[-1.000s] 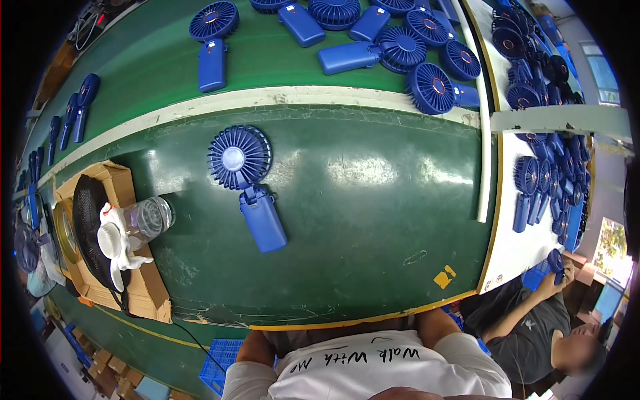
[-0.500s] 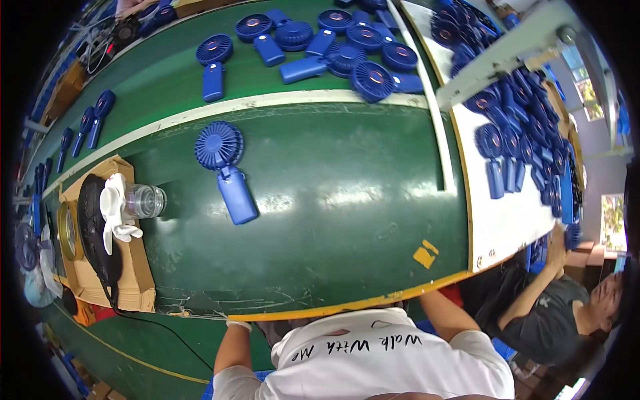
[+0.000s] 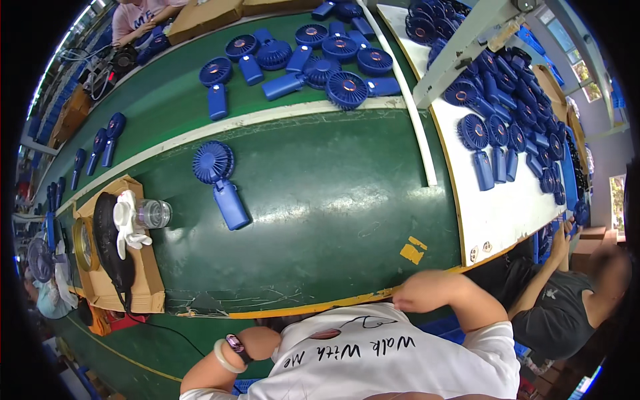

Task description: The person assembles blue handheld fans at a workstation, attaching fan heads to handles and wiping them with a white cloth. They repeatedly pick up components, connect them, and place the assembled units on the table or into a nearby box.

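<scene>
My left hand (image 3: 262, 343) is close to the front of my white shirt, below the table's front edge. Its fingers are turned away from view. A pale bangle and a dark-banded watch (image 3: 236, 346) circle that wrist. At the table's front edge, my right hand (image 3: 430, 291) hangs bent at the wrist, its fingers partly hidden and smeared. No held thing can be made out in either hand. One blue handheld fan (image 3: 231, 203) lies alone on the green table (image 3: 320, 220), apart from both hands, its round head toward the far side.
A cardboard tray (image 3: 150, 287) on the left carries a black pouch, white gloves and tape; a clear jar (image 3: 155, 214) adjoins it. Several blue fans (image 3: 347, 91) lie beyond the white strip. More crowd the white board (image 3: 490, 217) at right, beside a metal post and a co-worker (image 3: 560, 320).
Both my hands have come up from below the table edge, the right one onto its corner area and the left one before my shirt. The whole view has shifted slightly.
</scene>
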Action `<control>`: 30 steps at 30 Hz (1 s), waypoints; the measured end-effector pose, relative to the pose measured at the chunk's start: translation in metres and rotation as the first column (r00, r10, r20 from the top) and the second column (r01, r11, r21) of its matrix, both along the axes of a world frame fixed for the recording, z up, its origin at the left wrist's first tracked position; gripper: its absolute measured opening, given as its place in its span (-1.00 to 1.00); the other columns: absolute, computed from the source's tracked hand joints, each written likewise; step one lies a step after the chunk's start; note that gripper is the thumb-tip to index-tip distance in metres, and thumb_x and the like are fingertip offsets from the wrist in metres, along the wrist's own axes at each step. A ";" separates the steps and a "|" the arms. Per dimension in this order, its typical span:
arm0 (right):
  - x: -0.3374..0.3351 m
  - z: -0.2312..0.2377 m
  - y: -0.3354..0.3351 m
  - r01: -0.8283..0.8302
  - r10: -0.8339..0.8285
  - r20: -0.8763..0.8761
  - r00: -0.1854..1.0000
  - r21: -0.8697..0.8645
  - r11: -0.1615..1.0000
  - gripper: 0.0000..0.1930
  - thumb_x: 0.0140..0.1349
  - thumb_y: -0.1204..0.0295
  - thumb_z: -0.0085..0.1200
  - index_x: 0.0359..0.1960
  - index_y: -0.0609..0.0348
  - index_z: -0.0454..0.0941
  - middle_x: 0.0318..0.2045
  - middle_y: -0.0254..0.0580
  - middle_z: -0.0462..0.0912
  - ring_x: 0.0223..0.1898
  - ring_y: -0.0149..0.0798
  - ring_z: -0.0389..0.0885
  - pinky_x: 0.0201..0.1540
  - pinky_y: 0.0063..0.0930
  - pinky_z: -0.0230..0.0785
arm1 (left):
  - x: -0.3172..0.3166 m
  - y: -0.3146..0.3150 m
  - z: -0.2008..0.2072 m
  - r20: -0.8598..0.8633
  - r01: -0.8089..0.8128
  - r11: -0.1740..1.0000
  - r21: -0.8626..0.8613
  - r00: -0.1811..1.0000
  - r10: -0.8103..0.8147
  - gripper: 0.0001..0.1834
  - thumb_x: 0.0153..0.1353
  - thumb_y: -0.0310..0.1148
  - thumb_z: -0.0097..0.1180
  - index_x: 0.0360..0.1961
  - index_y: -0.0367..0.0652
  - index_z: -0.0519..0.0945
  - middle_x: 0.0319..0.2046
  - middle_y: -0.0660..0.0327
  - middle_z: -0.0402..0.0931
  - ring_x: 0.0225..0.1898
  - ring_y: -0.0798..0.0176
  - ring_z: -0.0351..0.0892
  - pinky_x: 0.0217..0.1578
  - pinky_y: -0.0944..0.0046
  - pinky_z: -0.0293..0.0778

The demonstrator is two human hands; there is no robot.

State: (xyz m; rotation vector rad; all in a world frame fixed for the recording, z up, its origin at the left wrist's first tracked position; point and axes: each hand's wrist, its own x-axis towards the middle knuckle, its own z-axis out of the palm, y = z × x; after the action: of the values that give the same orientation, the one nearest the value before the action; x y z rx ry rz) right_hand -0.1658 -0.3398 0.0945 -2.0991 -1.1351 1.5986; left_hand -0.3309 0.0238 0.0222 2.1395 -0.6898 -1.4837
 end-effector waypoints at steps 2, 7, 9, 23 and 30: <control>0.038 0.005 -0.001 0.137 -0.143 -0.003 0.990 0.301 0.944 -0.66 0.25 0.21 -0.10 -0.12 0.19 0.50 -0.25 -0.02 0.61 -0.22 0.04 0.58 -0.20 -0.19 0.42 | 0.058 -0.006 0.057 0.109 -0.128 0.978 -0.166 0.983 0.148 -0.80 0.08 -0.41 -0.08 -0.32 -0.22 0.53 -0.51 -0.10 0.51 -0.42 -0.17 0.52 -0.38 -0.01 0.42; 0.183 -0.017 0.044 0.373 -0.586 0.156 0.795 0.635 0.676 -0.73 0.18 0.41 0.03 -0.09 0.23 0.48 -0.28 -0.10 0.62 -0.24 -0.20 0.60 -0.14 -0.38 0.44 | 0.146 -0.014 0.045 0.919 -0.770 0.589 -0.246 0.008 0.394 -0.32 0.06 -0.18 0.16 0.09 -0.43 0.25 -0.19 -0.16 0.39 -0.15 -0.18 0.39 -0.14 0.01 0.37; 0.239 -0.027 0.052 0.262 -0.674 0.548 0.496 0.646 0.717 -0.65 0.02 0.56 0.00 -0.08 0.28 0.46 -0.18 0.06 0.55 -0.11 -0.03 0.53 0.00 -0.33 0.37 | 0.176 -0.014 0.026 0.921 -0.830 0.497 -0.254 -0.051 0.386 -0.13 0.01 -0.15 0.23 0.19 -0.50 0.11 -0.06 -0.20 0.30 -0.09 -0.20 0.33 -0.05 0.00 0.32; 0.295 -0.008 0.060 0.266 -0.497 0.813 0.304 0.428 0.863 -0.53 -0.14 0.55 0.11 -0.06 0.15 0.44 -0.08 -0.14 0.53 -0.04 -0.01 0.49 -0.03 -0.27 0.38 | 0.212 -0.004 0.030 0.854 -0.733 0.492 -0.470 -0.237 0.462 -0.31 -0.04 -0.53 0.15 0.18 -0.24 0.24 0.08 -0.17 0.18 0.12 -0.20 0.15 0.15 -0.02 0.09; 0.189 -0.003 0.143 0.831 -0.663 -0.511 0.547 0.428 0.355 -0.55 0.00 0.46 0.26 -0.06 0.24 0.37 -0.24 -0.29 0.53 -0.18 -0.40 0.49 -0.07 -0.40 0.37 | 0.236 -0.055 0.018 0.144 -0.457 0.173 -0.872 0.097 0.985 -0.33 0.07 -0.48 0.18 0.21 -0.28 0.20 0.08 -0.05 0.22 0.08 0.01 0.32 0.05 0.15 0.32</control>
State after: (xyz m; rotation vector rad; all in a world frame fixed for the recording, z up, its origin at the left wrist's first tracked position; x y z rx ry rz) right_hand 0.0231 -0.1970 0.0910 -1.4853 -0.3481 0.7873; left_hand -0.0953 -0.0316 0.0404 1.8076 -0.0213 0.3566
